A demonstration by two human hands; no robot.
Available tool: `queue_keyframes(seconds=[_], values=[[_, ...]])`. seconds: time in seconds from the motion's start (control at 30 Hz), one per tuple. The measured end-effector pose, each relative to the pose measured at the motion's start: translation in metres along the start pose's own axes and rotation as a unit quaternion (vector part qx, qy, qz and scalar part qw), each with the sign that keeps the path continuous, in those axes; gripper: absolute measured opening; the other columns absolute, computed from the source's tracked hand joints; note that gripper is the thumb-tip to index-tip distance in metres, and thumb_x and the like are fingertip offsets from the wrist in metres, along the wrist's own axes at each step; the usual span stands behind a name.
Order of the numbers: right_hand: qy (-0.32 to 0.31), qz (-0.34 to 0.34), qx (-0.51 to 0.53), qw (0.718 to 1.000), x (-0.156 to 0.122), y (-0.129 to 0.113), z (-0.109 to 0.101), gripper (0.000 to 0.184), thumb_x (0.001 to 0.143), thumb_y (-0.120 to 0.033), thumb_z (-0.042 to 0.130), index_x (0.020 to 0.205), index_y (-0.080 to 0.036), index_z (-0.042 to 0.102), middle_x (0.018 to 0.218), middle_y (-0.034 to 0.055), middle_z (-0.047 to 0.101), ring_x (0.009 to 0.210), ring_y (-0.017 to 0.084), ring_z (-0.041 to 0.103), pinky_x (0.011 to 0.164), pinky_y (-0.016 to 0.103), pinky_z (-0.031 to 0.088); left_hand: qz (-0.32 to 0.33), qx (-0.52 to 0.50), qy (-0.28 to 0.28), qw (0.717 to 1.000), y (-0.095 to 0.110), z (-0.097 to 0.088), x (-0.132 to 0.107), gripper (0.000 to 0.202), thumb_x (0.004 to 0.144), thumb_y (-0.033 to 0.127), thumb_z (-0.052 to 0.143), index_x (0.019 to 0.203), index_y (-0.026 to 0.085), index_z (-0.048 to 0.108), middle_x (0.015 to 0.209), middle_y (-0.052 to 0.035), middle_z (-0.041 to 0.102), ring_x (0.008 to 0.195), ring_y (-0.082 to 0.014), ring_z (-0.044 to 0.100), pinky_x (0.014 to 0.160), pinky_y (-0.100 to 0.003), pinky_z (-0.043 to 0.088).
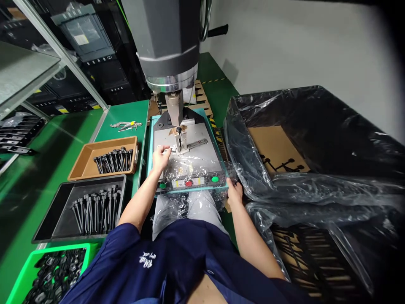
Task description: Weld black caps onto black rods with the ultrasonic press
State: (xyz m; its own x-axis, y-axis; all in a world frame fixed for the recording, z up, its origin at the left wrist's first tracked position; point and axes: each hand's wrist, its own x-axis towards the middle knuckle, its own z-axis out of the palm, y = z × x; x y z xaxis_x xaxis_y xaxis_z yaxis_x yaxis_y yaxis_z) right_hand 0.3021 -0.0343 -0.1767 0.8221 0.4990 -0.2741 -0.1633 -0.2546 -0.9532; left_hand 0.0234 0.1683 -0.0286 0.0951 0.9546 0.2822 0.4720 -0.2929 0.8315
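Observation:
My left hand (pixel 161 159) is at the left side of a small metal fixture (pixel 181 145), its thumb and fingers pinched together; what is between them is too small to make out. The fixture stands on the machine's grey base plate (pixel 202 154), with a black-headed part (pixel 179 130) upright in it. Just above is the machine's metal tool head (pixel 174 107). My right hand (pixel 234 192) is at the base's front right corner beside clear plastic film (pixel 232 171), fingers curled; their grip is partly hidden. Film also lies over the front panel, near a green button (pixel 215 179).
On the left, a brown tray (pixel 84 158) and a black tray (pixel 50 211) hold several black bolt-like parts. A green bin (pixel 19 270) of small black parts is nearer. Pliers (pixel 126 124) lie on the bench. At right stands a plastic-lined box (pixel 253 114) with cardboard (pixel 278 143) inside.

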Motion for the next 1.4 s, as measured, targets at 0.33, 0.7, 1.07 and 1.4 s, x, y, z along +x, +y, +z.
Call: queue_keyframes(seconds=[0.33,0.7,1.07,1.4], values=[[-0.058,-0.051,0.089,0.993,-0.004,-0.051,0.003,0.046,0.053,-0.048,0.074,0.081,-0.019,0.052,0.072,-0.0002,0.060,0.060,0.014,0.055,0.051,0.024,0.041,-0.012,0.338,-0.174,0.925,-0.029,-0.025,-0.035,0.027,0.084,0.032,0.062,0.105,0.021,0.075,0.106,-0.0158,0.064,0.108,-0.0340,0.056,0.090,-0.042,0.043],[-0.394,-0.117,0.122,0.903,-0.013,-0.182,0.044,0.059,0.060,-0.025,0.069,0.116,-0.025,0.050,0.121,0.0075,0.066,0.046,0.006,0.050,0.036,0.017,0.023,0.066,0.168,-0.071,0.981,0.021,-0.041,-0.032,0.035,0.085,0.032,0.061,0.116,0.017,0.069,0.121,-0.0137,0.064,0.114,-0.0302,0.057,0.099,-0.042,0.045],[-0.531,-0.113,0.134,0.829,-0.011,-0.254,0.063,0.059,0.065,-0.019,0.071,0.120,-0.029,0.052,0.115,0.0044,0.069,0.046,0.006,0.044,0.036,0.016,0.020,0.003,-0.148,-0.399,0.905,0.076,0.020,0.027,0.050,0.083,0.061,0.060,0.096,0.015,0.073,0.081,-0.0069,0.072,0.076,-0.0176,0.064,0.071,-0.028,0.049],[-0.441,-0.083,-0.020,0.893,0.019,-0.251,0.125,0.025,0.081,-0.033,0.073,0.092,-0.019,0.056,0.085,0.0057,0.070,0.040,0.005,0.036,0.033,0.017,0.016,-0.207,-0.297,-0.227,0.904,0.054,-0.024,0.040,0.043,0.058,0.039,0.090,0.066,0.016,0.054,0.051,0.0039,0.053,0.045,-0.0082,0.050,0.045,-0.021,0.039]])
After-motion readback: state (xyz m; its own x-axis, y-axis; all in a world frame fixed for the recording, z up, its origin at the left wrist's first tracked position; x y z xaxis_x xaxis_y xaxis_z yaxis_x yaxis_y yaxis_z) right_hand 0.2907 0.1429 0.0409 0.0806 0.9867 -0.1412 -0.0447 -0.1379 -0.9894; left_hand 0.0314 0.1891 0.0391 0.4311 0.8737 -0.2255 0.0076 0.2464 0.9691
